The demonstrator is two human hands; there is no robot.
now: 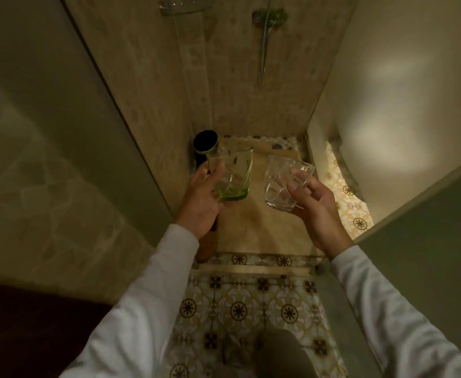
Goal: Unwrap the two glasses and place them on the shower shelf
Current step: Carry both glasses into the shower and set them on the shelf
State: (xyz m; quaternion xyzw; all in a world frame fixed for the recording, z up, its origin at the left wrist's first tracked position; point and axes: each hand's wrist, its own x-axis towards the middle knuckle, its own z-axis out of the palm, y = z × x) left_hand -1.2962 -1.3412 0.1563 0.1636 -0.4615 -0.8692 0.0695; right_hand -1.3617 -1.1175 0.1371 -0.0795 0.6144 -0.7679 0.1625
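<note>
Both glasses look unwrapped (no wrapping visible): left hand (200, 201) grips the green glass (232, 174), right hand (315, 211) the clear glass (283, 184), shower shelf (185, 6) unreached.

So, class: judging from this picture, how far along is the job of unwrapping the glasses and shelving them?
Done: both glasses look bare, no wrapping visible. In hand: the left hand holds the green glass, the right hand the clear glass. Left: setting both on the shower shelf, high on the wall.

One glass (230, 173) is tinted green, the other glass (283, 184) clear; sleeves (152, 293) are white, floor tiles (251, 304) patterned in yellow and brown.
</note>
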